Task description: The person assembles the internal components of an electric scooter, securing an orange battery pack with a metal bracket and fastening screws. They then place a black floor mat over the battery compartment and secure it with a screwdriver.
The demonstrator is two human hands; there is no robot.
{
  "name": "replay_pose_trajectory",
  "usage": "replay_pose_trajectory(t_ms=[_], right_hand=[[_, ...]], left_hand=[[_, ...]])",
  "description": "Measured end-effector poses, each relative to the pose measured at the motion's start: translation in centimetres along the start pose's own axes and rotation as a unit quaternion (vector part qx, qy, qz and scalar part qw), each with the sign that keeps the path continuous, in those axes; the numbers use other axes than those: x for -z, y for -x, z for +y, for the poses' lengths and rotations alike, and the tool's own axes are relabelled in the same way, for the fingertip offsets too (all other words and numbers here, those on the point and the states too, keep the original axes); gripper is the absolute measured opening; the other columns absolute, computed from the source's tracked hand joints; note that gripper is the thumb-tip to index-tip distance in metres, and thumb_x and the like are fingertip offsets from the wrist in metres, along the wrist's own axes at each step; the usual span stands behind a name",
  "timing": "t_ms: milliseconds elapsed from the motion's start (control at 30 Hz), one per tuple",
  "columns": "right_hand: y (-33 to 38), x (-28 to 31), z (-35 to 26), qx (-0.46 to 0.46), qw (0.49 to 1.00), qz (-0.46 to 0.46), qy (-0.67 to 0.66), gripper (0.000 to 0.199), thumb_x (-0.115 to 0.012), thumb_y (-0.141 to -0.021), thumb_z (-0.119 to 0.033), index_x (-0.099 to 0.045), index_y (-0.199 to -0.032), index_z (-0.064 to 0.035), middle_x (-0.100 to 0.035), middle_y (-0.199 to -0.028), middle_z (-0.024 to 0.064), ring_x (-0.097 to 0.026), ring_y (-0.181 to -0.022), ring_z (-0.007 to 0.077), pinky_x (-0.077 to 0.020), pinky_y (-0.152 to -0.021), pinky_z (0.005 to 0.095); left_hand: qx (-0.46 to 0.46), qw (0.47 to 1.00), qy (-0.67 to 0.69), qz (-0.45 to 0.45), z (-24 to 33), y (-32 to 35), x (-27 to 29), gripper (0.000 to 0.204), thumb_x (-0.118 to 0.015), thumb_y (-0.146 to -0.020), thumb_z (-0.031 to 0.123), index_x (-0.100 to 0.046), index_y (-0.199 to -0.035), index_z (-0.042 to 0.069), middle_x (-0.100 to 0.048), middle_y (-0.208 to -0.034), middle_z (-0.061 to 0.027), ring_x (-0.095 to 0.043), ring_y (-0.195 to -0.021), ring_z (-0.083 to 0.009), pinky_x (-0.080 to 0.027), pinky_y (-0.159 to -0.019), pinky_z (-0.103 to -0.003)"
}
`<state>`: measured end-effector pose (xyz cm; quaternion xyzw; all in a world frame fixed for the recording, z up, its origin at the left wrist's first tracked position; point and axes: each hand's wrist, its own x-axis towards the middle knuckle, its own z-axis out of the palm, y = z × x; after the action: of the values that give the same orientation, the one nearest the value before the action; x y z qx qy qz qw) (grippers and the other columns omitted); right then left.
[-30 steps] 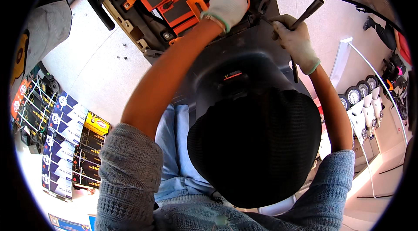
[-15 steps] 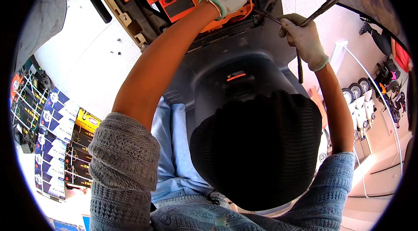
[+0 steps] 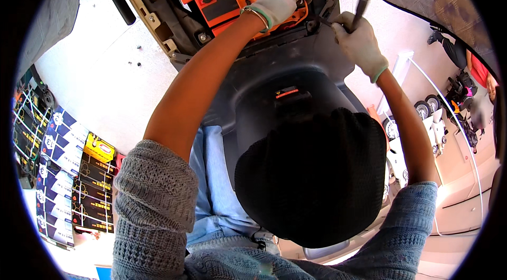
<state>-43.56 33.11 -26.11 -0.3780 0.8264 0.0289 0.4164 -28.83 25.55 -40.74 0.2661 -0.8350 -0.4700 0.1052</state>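
Observation:
My left hand (image 3: pixel 280 3), in a pale work glove with a green cuff, reaches over a compartment of orange and black batteries (image 3: pixel 232 6). Its fingers are closed at the compartment's right side, around an orange cable (image 3: pixel 306 12) that loops down below them; the fingertips are partly hidden. My right hand (image 3: pixel 361 45), gloved alike, grips a dark three-way socket wrench (image 3: pixel 361 8) at its middle. One arm of the wrench points up, foreshortened. Another runs left toward the compartment's lower right corner, its tip hard to make out.
Below the batteries lies a black plastic body panel (image 3: pixel 296 82) with a warning label. Small dark fasteners (image 3: pixel 138 63) rest on the pale floor at left. Stacked boxes (image 3: pixel 92 190) stand at far left. Wheels (image 3: pixel 422 108) and another person (image 3: pixel 455 48) appear at right.
The wrench has turned in my right hand, so its upper arm points more toward the camera and the downward arm no longer shows. My left hand has shifted slightly down and left.

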Motion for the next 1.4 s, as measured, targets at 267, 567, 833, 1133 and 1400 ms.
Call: replay_pose_trajectory(t_ms=[267,567,833,1133,1400], right_hand=[[-1.6,1.6,-1.2,0.249,0.925,-0.124,0.257,0.014,-0.052,-0.079,-0.009,-0.053,-0.090,-0.0015,-0.059,-0.078,0.0203,-0.057,-0.080,0.0395,-0.0448,-0.070,0.0450],[-0.8,-2.6,0.9,-0.032,0.998,0.003,-0.049,0.016,-0.054,-0.086,-0.014,-0.057,-0.079,0.0002,-0.053,-0.060,0.0032,-0.049,-0.055,0.0089,-0.0379,-0.050,0.0250],[-1.2,-0.7,0.9,0.012,0.998,-0.033,0.043,0.015,-0.056,-0.080,-0.015,-0.060,-0.087,-0.0028,-0.061,-0.076,0.0206,-0.058,-0.071,0.0388,-0.0465,-0.065,0.0382],[0.5,-1.2,-3.4,0.117,0.964,-0.095,0.220,0.014,-0.049,-0.083,-0.012,-0.055,-0.094,-0.0060,-0.059,-0.076,0.0218,-0.057,-0.077,0.0403,-0.0443,-0.067,0.0487],[-0.9,-1.2,-3.1,-0.172,0.971,-0.104,-0.132,0.018,-0.052,-0.083,-0.016,-0.061,-0.079,-0.0003,-0.058,-0.061,0.0093,-0.053,-0.049,0.0176,-0.0411,-0.046,0.0290]], left_hand=[[0.030,0.996,0.002,0.087,1.6,4.9,-0.9,0.020,-0.046,-0.083,0.006,-0.056,-0.100,0.011,-0.060,-0.084,-0.0091,-0.059,-0.081,-0.0275,-0.048,-0.071,-0.037],[0.207,0.958,0.162,0.115,9.9,6.1,-1.2,0.037,-0.047,-0.082,0.007,-0.048,-0.119,0.009,-0.061,-0.094,-0.0113,-0.059,-0.084,-0.0291,-0.048,-0.074,-0.038],[0.218,0.945,0.202,0.134,10.7,3.8,-4.3,0.039,-0.047,-0.080,0.005,-0.047,-0.119,0.012,-0.056,-0.094,-0.0138,-0.058,-0.081,-0.0331,-0.049,-0.070,-0.040],[0.214,0.930,0.262,0.146,9.7,4.2,-4.5,0.020,-0.050,-0.081,0.015,-0.053,-0.100,0.008,-0.055,-0.091,-0.0141,-0.058,-0.078,-0.0324,-0.049,-0.067,-0.040],[0.181,0.943,0.196,0.199,8.6,4.1,-6.3,0.034,-0.044,-0.084,0.009,-0.053,-0.116,0.013,-0.057,-0.085,-0.0121,-0.058,-0.075,-0.0304,-0.048,-0.065,-0.038]])
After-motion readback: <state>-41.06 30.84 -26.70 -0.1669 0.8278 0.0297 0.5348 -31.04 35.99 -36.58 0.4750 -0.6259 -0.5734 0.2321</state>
